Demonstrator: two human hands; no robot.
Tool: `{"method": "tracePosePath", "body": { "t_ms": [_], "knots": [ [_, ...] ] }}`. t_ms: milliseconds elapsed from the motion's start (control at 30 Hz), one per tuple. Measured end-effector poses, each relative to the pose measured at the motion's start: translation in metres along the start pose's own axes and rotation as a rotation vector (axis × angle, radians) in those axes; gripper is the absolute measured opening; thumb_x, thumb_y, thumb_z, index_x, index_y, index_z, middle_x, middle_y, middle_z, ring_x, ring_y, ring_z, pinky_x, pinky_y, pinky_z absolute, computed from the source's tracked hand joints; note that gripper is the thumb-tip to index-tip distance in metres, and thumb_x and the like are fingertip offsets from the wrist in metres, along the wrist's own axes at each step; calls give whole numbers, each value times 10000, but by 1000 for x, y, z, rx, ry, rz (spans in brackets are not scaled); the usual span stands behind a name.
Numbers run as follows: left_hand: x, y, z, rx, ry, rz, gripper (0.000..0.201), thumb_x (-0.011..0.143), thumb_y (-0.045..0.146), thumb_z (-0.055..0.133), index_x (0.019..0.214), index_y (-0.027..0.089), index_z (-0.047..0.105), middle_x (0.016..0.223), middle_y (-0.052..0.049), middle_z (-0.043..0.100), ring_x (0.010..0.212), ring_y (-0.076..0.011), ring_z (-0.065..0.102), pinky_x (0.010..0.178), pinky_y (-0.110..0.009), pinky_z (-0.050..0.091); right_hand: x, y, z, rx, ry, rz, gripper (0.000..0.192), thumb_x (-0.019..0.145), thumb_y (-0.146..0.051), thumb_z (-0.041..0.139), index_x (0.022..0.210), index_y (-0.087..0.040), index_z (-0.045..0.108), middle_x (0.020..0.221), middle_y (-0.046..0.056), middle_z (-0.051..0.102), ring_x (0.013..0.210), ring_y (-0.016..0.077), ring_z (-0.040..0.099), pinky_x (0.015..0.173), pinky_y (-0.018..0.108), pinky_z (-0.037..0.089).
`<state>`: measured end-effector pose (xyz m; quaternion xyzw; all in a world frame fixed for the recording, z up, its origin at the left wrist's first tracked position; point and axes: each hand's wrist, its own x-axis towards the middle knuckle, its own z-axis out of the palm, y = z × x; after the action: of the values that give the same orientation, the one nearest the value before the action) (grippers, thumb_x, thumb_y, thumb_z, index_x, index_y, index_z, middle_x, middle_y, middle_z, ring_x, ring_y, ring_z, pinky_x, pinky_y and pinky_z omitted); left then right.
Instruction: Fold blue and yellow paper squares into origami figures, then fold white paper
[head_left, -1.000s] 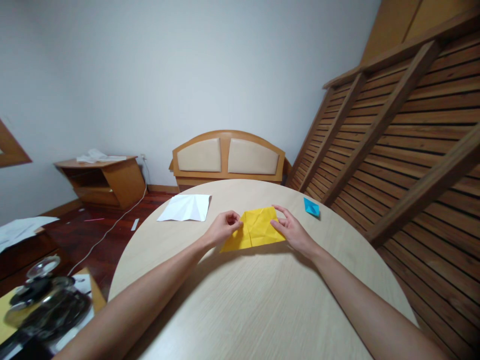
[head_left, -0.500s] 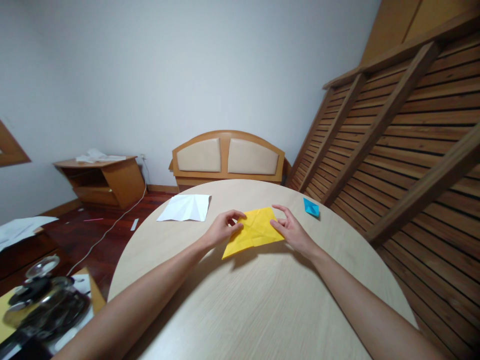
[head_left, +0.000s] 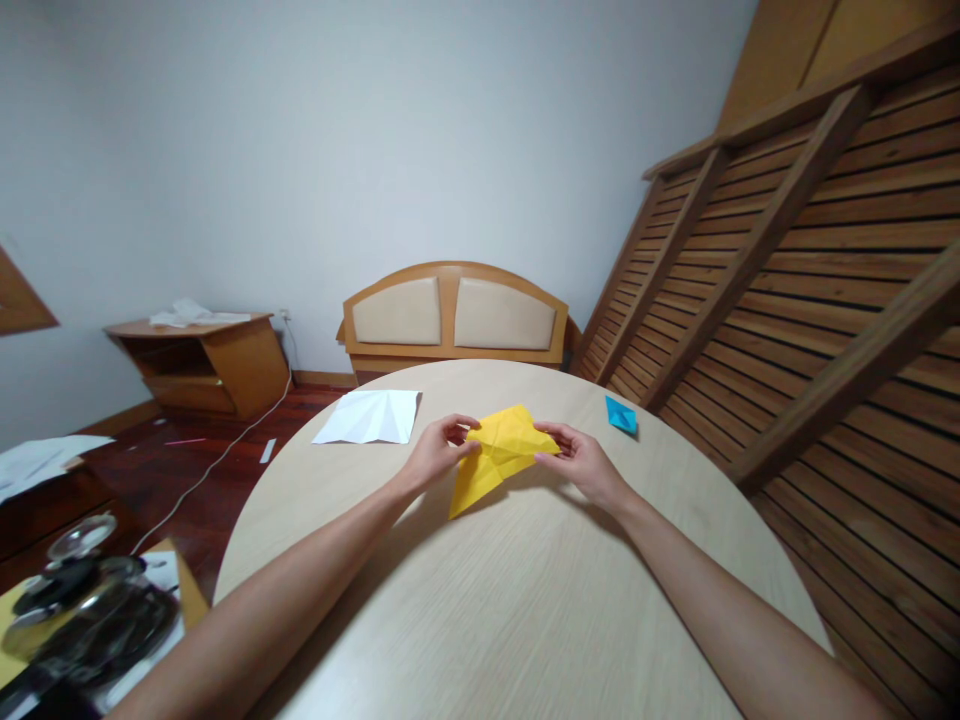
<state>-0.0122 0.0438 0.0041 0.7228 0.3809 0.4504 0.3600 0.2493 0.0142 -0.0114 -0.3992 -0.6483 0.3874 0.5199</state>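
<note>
A creased sheet of yellow paper is held tilted just over the round table, one pointed corner hanging toward me. My left hand pinches its left edge between thumb and fingers. At the right corner, my right hand grips the paper with the thumb below and the fingers on top. A white creased sheet lies beyond my left hand. Past my right hand sits a small folded blue paper.
The round light-wood table spans the middle. Behind it stands a padded headboard; a slatted wooden frame leans at the right. Lower left, a glass pot stands beside the table. A small cabinet is by the wall.
The yellow paper has turned counter-clockwise, so a corner points away from me. My right hand has shifted its hold to the right corner, its raised index finger now down on the paper.
</note>
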Motion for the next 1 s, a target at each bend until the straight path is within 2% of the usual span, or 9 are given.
{"method": "tracePosePath", "body": {
  "t_ms": [100,267,467,567,700,900,1000],
  "knots": [
    [-1,4,-1,-11,-35,-10,335,755,188,713,1084,132,681,904,-59,705,740,-136,611,684,-251,504,1,1,-1,-18,39,-12,481,672,-371,819,1099,-182,703,1153,128,715,1008,263,691,858,386,572],
    [-1,5,-1,38,-56,-3,308,749,153,719,1057,149,721,1066,-86,718,771,-140,610,729,-263,516,1,1,-3,-68,44,-3,396,684,-404,808,997,-170,741,1034,122,752,907,255,712,824,398,577],
    [0,2,0,21,-25,-31,341,765,131,708,1106,134,694,1118,-102,703,762,-134,621,723,-268,530,1,0,-3,-66,40,10,461,673,-376,817,1077,-178,721,1135,126,728,925,245,711,795,366,587],
    [0,4,-1,9,-25,-31,351,757,118,710,1106,131,685,1082,-95,709,779,-137,632,729,-270,537,1,0,-3,-58,29,24,477,678,-369,817,1101,-173,716,1142,130,726,897,242,715,784,364,590],
    [0,5,-2,7,-29,-19,320,758,138,720,1076,135,695,998,-80,726,806,-151,647,746,-275,543,0,-1,-4,-62,12,41,462,686,-371,813,1091,-167,724,1126,132,733,878,243,718,792,377,588],
    [0,5,-2,17,-9,-29,248,810,214,691,1050,155,720,1083,-96,729,803,-157,653,747,-286,539,0,-2,-4,-56,22,49,466,672,-372,823,1077,-163,727,1111,134,738,875,248,719,804,394,584],
    [-1,7,-3,35,12,-20,229,807,224,695,1022,154,728,1062,-95,734,819,-164,656,757,-288,535,0,-3,-3,-44,33,33,462,658,-382,832,1052,-163,731,1107,132,739,908,254,716,828,398,579]
  ]
}}
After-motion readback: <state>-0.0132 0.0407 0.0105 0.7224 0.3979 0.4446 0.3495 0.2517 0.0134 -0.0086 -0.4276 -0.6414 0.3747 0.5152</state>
